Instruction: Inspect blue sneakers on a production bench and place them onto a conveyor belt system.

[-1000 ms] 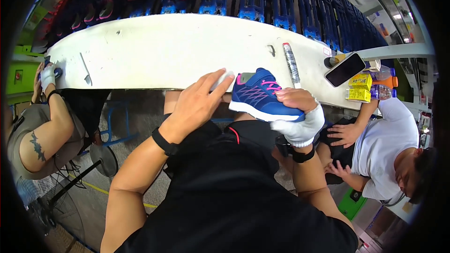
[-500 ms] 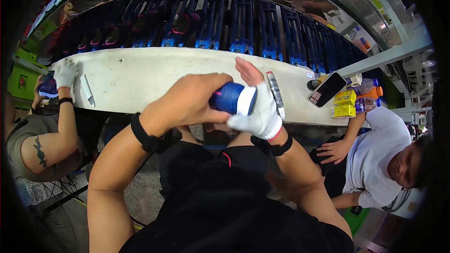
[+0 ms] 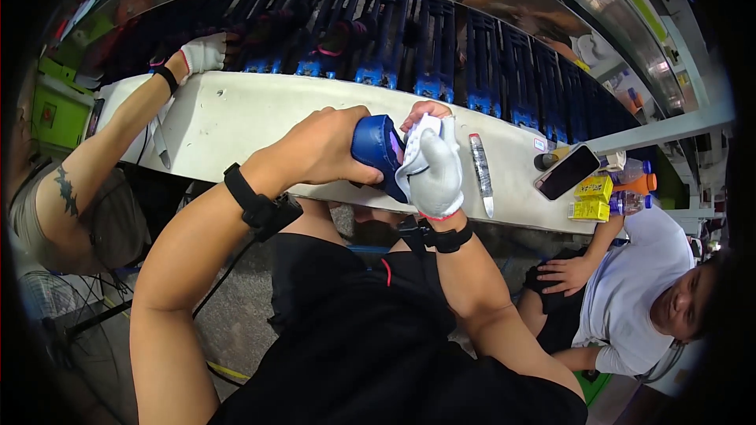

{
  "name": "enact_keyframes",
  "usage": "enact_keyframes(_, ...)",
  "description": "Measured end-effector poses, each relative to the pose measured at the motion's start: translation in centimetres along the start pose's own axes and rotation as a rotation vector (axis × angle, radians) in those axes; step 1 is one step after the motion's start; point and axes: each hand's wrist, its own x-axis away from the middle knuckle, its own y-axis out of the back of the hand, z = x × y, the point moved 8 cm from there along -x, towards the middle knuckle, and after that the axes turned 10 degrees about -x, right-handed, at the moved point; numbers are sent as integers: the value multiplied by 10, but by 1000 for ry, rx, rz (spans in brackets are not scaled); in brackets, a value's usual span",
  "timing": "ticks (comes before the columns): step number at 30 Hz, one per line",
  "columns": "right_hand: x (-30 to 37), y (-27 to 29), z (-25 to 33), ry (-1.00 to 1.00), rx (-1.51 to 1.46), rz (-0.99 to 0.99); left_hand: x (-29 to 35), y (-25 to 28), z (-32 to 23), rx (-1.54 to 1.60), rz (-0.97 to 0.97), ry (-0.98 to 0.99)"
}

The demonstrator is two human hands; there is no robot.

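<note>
A dark blue shoe (image 3: 373, 142) with a pink-purple inside is in my bare left hand (image 3: 324, 145), fingers wrapped round its rounded blue end. My right hand (image 3: 438, 173), in a white glove with bare fingertips, closes thumb and fingers on a white piece (image 3: 425, 127) beside the shoe's opening. Whether that piece is joined to the shoe I cannot tell. Both hands are raised over the near edge of the pale worktop (image 3: 276, 94). Just right of my gloved hand lies a slim tool (image 3: 481, 175) with a wrapped handle and a pale pointed tip.
Beyond the worktop runs a line of blue slatted racks (image 3: 378, 55) carrying dark shoes with pink trim. A co-worker's gloved hand (image 3: 205, 53) reaches over it at left, near another slim tool (image 3: 160, 142). A phone (image 3: 567, 171), yellow boxes (image 3: 591, 198) and bottles stand at right, beside a seated person.
The shoe has turned in my left hand, showing its opening. My right fingers have curled from outstretched onto the white piece. The co-worker's gloved hand at left has moved from a shoe to the racks.
</note>
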Motion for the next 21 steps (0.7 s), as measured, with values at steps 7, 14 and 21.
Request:
enact_keyframes(7, 0, -1, 10, -136, 355, -18, -14, 4, -34, -138, -2, -52)
enact_keyframes(14, 7, 42, 36, -144, 232, 10, -42, 5, -106, -375, 76, -324)
enact_keyframes(21, -27, 44, 65, 2, 587, 34, -76, 2, -111, -445, -7, -346)
